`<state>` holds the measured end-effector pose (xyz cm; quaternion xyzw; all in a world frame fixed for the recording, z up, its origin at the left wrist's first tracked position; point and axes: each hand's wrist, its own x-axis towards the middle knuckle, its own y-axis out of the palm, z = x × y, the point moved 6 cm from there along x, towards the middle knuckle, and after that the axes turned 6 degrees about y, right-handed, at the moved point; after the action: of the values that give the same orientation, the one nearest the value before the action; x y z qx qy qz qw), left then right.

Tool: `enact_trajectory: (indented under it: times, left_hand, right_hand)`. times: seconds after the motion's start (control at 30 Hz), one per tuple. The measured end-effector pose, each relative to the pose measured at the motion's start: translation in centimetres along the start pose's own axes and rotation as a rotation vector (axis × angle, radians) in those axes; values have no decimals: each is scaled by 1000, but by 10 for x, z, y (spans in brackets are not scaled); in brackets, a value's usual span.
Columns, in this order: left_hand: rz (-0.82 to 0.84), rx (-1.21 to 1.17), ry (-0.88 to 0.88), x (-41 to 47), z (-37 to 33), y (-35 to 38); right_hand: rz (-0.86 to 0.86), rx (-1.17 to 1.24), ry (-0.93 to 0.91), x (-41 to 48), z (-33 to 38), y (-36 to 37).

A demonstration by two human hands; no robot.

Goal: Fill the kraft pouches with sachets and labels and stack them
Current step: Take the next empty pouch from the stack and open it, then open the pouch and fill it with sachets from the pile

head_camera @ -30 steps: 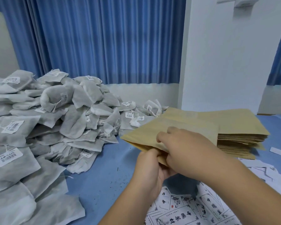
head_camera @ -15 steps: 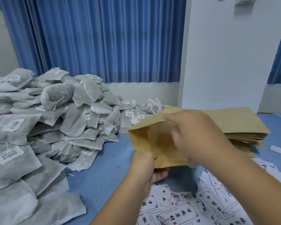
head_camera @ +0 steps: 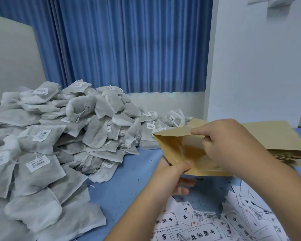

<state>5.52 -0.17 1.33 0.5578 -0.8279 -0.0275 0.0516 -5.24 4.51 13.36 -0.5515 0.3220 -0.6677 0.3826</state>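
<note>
**Kraft pouch** [head_camera: 184, 150]: 1 item, tan paper, held in the air with its mouth spread open toward 9 o'clock. The left hand [head_camera: 172, 173] grips its lower near edge and the right hand [head_camera: 229, 141] pinches its upper lip.

**Pouch stack** [head_camera: 274, 136]: flat tan pouches in a low pile at 3 o'clock of the held pouch.

**Sachets** [head_camera: 68, 136]: a large heap of grey-white mesh bags with strings and barcode tags, at 9 o'clock.

**Labels** [head_camera: 207, 228]: loose white slips printed with black characters, scattered at 6 o'clock.
</note>
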Motion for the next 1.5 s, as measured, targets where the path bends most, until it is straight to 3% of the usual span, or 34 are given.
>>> enact_trajectory:
  times: [0.2, 0.27, 0.4, 0.5, 0.6, 0.7, 0.87, 0.97, 1.17, 1.5]
  left_hand:
    - [215, 364, -75, -32, -22, -25]
    - [98, 582, -77, -35, -29, -45]
    - [-366, 1001, 137, -9, -57, -94]
    - [-618, 1262, 216, 14, -76, -139]
    - [-738, 1650, 168, 33, -88, -178]
    - [-677, 1821, 111, 56, -89, -199]
    - [-518, 1873, -20, 85, -73, -201]
    - [-538, 1798, -85, 93, -57, -203]
    - [-631, 1684, -52, 102, -48, -201]
    - [-586, 1634, 172, 92, -66, -202]
  right_hand:
    - [33, -13, 22, -3, 2, -2]
    - [47, -27, 24, -4, 2, -1]
    - [83, -33, 27, -4, 2, 1]
    - [87, -14, 48, -5, 0, 2]
    - [88, -24, 79, -3, -3, 5]
    - [99, -35, 88, -1, -5, 11]
    - [114, -20, 77, 0, -7, 18]
    - [104, -32, 64, 0, -9, 18]
    - [96, -21, 38, 1, -10, 20]
    - [75, -18, 21, 2, -13, 18]
